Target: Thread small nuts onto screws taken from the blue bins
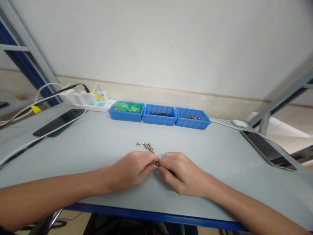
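Note:
My left hand (137, 168) is closed in a pinch on small, shiny metal pieces (156, 163) near the middle of the table. Thumb and fingertips of my right hand (182, 173) press together at the other side of the same pieces, and the two hands nearly touch. Their exact kind is too small and partly hidden to make out. Just beyond my fingers, a loose little heap of similar silvery metal parts (148, 146) lies on the grey tabletop (117, 140), with one part off to its left.
Along the wall stand three blue bins: one with green plastic bags (128, 106), a middle bin (158, 121) with dark pieces, a right bin (193, 124) with brownish metal pieces. Phones (60, 122) (269, 150) lie at both sides. A power strip (95, 105) and cables occupy the left; a white case (239, 123) sits right.

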Available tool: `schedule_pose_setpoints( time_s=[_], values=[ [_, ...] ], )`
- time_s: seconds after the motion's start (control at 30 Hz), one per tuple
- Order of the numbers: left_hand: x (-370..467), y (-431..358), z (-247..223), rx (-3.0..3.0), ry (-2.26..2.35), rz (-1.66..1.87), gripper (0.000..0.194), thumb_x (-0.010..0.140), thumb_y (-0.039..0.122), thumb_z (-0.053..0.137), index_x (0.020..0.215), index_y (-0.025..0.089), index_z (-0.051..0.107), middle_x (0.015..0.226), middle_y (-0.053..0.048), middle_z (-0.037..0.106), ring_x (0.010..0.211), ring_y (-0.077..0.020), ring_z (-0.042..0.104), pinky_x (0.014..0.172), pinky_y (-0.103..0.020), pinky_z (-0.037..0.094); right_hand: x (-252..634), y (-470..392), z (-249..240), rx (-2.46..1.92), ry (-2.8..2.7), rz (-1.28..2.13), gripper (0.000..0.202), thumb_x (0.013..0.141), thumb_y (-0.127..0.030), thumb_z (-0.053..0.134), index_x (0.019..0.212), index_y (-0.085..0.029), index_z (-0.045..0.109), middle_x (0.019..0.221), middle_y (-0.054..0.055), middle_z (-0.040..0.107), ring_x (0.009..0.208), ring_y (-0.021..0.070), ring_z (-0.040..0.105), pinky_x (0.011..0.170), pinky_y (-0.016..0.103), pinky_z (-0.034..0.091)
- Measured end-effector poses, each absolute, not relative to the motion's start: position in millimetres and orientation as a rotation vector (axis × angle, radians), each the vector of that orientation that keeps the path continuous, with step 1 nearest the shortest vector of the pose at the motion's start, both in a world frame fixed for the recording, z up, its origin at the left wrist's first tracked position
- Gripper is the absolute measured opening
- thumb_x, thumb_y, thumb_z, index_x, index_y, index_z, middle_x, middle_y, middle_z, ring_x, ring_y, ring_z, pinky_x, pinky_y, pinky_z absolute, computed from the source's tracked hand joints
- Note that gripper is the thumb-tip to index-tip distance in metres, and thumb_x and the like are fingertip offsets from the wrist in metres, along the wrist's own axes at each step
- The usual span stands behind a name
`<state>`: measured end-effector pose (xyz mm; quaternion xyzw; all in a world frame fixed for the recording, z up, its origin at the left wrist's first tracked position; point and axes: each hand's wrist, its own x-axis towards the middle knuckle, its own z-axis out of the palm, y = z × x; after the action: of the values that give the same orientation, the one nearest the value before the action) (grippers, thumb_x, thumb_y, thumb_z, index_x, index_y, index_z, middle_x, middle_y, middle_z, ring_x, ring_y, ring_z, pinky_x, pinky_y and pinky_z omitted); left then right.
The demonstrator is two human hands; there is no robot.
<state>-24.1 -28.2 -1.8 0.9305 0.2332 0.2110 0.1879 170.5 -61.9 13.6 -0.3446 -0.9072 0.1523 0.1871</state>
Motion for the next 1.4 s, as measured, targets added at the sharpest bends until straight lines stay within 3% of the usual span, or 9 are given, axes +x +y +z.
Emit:
schedule_pose_setpoints(
  time_s=[0.27,0.6,0.97,1.4],
  values=[
    [-23.7,-27.7,-2.4,2.636,0.603,0.585,0.019,0.090,0.019,0.040,0.094,0.015,0.058,0.083,-0.004,0.066,0.075,-0.0147,0.060,0.069,-0.025,0.044,171.4,-62.2,11.7,-0.918,-2.598,0.346,0.017,0.080,-0.014,0.040,0.066,-0.017,0.050,0.060,-0.001,0.047,0.056,0.0112,0.036,0.056,0.026,0.028],
    [-22.5,-22.2,-3.1,2.500,0.742,0.722,0.009,0.087,0.024,0.051,0.086,0.017,0.056,0.065,0.003,0.058,0.058,-0.0095,0.053,0.060,-0.021,0.040,175.1,-58.0,8.7,-1.112,-2.475,0.121,0.017,0.085,-0.020,0.041,0.076,-0.016,0.054,0.066,0.001,0.053,0.061,0.0126,0.043,0.060,0.027,0.029],
    [-21.5,-19.8,-5.9,2.492,0.732,0.772,0.003,0.085,0.018,0.054,0.086,0.016,0.056,0.065,0.004,0.057,0.057,-0.0079,0.052,0.058,-0.020,0.040,176.4,-55.8,9.3,-1.097,-2.497,0.117,0.021,0.090,-0.030,0.042,0.079,-0.017,0.055,0.067,0.002,0.055,0.063,0.0139,0.047,0.061,0.027,0.032],
    [-21.9,-21.2,-3.6,2.449,0.715,0.730,0.010,0.087,0.023,0.050,0.088,0.016,0.055,0.064,0.003,0.056,0.056,-0.0084,0.051,0.057,-0.020,0.040,176.8,-54.5,7.1,-1.014,-2.374,0.093,0.017,0.089,-0.022,0.045,0.076,-0.016,0.054,0.065,0.001,0.054,0.060,0.0122,0.046,0.058,0.025,0.033]
  ],
)
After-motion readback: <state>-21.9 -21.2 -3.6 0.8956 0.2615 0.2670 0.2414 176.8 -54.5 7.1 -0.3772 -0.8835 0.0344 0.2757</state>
